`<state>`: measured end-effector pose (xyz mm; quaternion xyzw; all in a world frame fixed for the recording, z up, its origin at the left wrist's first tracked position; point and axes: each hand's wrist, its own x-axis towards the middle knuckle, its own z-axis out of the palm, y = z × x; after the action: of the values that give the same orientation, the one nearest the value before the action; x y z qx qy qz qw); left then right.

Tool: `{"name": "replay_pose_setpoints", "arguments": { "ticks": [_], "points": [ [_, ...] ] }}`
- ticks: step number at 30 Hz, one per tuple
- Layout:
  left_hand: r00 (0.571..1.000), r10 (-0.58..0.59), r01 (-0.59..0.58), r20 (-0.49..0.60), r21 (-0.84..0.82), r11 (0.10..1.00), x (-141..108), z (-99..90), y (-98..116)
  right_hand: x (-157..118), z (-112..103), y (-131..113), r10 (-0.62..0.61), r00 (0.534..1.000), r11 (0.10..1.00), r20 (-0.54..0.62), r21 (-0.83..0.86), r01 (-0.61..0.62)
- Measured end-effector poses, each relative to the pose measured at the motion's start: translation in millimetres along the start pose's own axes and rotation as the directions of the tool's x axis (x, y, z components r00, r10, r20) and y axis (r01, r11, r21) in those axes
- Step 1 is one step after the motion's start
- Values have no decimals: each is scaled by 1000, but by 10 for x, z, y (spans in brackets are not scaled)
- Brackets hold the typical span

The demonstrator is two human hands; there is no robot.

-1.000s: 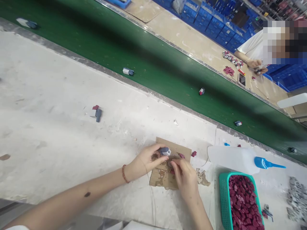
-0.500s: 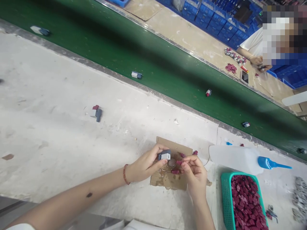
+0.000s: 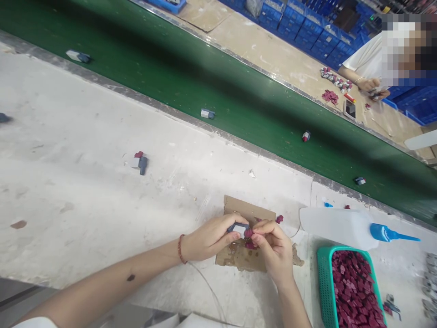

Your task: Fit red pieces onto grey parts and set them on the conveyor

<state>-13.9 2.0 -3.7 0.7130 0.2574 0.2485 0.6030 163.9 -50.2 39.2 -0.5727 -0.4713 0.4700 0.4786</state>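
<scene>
My left hand [image 3: 208, 237] grips a small grey-and-white plastic part [image 3: 238, 229] between thumb and fingers, above a stained piece of cardboard [image 3: 235, 260]. Pinched in my right hand [image 3: 275, 246] is a small dark-red plastic piece [image 3: 248, 233], held against the right end of the grey-and-white part. Whether the two are joined I cannot tell. Another dark-red piece [image 3: 251, 245] lies on the cardboard under my hands. A similar assembled part [image 3: 139, 162] with grey, white and red sections rests on the white table to the left.
A green basket [image 3: 324, 282] full of dark-red pieces stands at the right, below a lying white bottle [image 3: 334, 225] with a blue nozzle. Beyond runs a green conveyor belt [image 3: 252, 118] carrying several small parts. A co-worker's hands [image 3: 372, 89] are at the far table.
My right hand has moved left, bringing the dark-red piece up to the grey-and-white part in my left hand. Parts on the belt have shifted to the right.
</scene>
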Motion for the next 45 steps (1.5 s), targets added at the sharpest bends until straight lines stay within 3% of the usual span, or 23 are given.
{"name": "replay_pose_setpoints", "arguments": {
  "ticks": [12,16,20,23,26,29,31,33,36,40,43,45],
  "points": [
    [996,90,-90,2,47,995,-43,34,-90,-68,91,-15,-23,999,992,27,-119,26],
    [997,42,-38,-67,57,998,-67,56,-80,-184,-33,-83,-58,998,976,22,-207,62],
    [963,-138,158,-231,69,985,0,-1,32,-494,-565,-148,-144,969,854,-201,-520,20],
    [916,-185,228,-357,80,970,174,-128,167,-815,-1156,-122,-145,903,643,-404,-732,-224],
    [884,-179,238,-431,86,967,497,-314,234,-1070,-1642,-4,-84,898,438,-433,-825,-357],
    [883,-134,199,-450,101,975,953,-496,149,-1167,-1849,129,-10,915,382,-403,-847,-369],
    [893,-107,184,-437,138,973,1275,-587,27,-1158,-1868,180,3,920,397,-393,-844,-362],
    [909,-34,165,-415,284,944,1545,-663,-104,-1131,-1855,197,-8,919,432,-393,-831,-351],
    [911,131,121,-391,557,821,1771,-793,-238,-1124,-1843,192,-32,889,514,-457,-770,-377],
    [870,166,203,-464,644,738,1785,-1012,-278,-1178,-1793,181,-23,771,666,-636,-585,-463],
    [859,124,260,-497,631,731,1753,-1149,-271,-1196,-1666,142,-34,679,845,-733,-385,-372],
    [867,96,260,-489,608,750,1763,-1194,-261,-1171,-1552,99,-6,647,928,-762,-245,-280]
  ]
}}
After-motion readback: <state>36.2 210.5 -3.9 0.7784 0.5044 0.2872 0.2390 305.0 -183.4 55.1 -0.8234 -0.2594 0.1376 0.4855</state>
